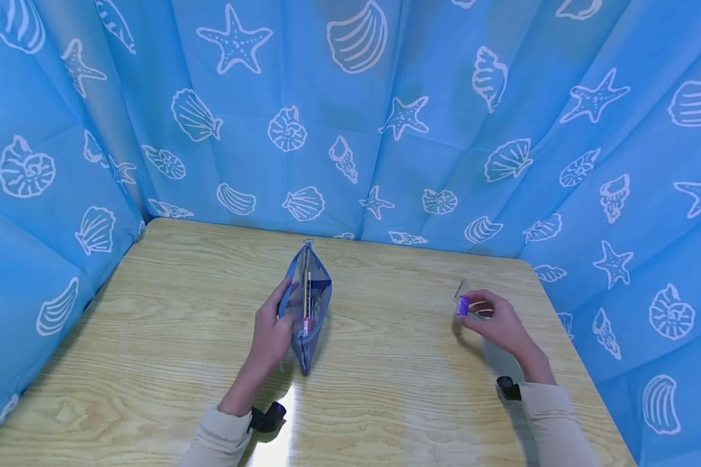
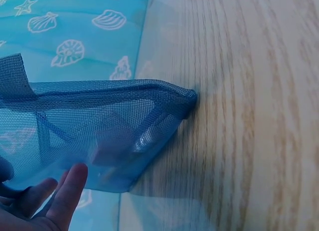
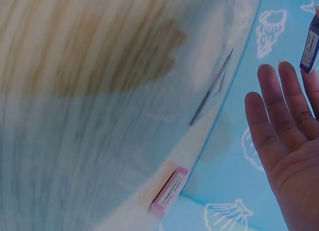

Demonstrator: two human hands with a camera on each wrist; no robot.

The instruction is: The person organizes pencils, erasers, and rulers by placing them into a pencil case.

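My left hand (image 1: 272,327) holds the near side wall of a blue mesh pencil pouch (image 1: 322,311), its thumb at the open mouth and its fingers outside. Several long, thin items, among them a yellow pencil (image 1: 306,292), lie in the pouch, with something pink at its near end. In the left wrist view the mesh wall (image 2: 99,126) rises beside the fingers. Over the right part of the table, my right hand (image 1: 502,322) pinches a small purple eraser (image 1: 463,305) between thumb and fingertips. In the right wrist view this eraser (image 3: 310,46) shows a white label; the other fingers are extended.
Just beyond the right hand lies a clear, straight-edged piece (image 1: 460,289), perhaps a set square. The right wrist view shows a pink eraser (image 3: 169,192) and a thin dark item (image 3: 212,86) on the wooden table (image 1: 385,363). A blue shell-print curtain (image 1: 350,130) surrounds the table.
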